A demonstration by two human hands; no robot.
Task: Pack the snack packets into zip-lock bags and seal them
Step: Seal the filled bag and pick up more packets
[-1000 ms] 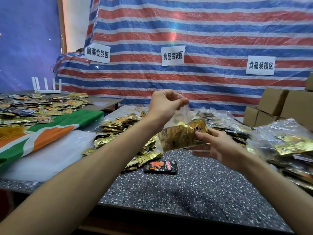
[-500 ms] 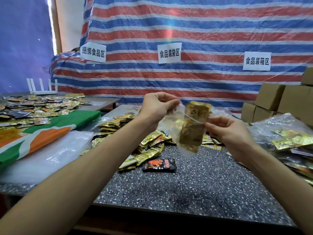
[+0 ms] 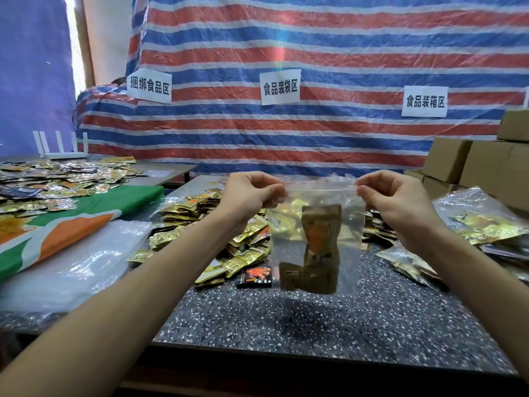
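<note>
A clear zip-lock bag point(image 3: 347, 224) hangs upright above the speckled table point(image 3: 315, 319). Gold snack packets point(image 3: 320, 247) stand inside it, reaching its bottom. My left hand point(image 3: 252, 193) pinches the bag's top left corner. My right hand point(image 3: 392, 196) pinches the top right corner, so the zip strip is stretched level between them. A heap of loose gold packets point(image 3: 200, 222) lies on the table behind and left of the bag. One black packet with an orange print point(image 3: 254, 276) lies flat just left of the bag's bottom.
Filled clear bags point(image 3: 486, 224) pile up at the right. Cardboard boxes point(image 3: 492, 164) stack behind them. A green, white and orange cloth point(image 3: 71, 224) and clear plastic sheets point(image 3: 71, 265) cover the left. More packets point(image 3: 57, 181) spread over a far left table.
The gold packet has gone from my right hand down into the bag. My right hand moved to the bag's top right corner, and the bag now hangs straight between both hands.
</note>
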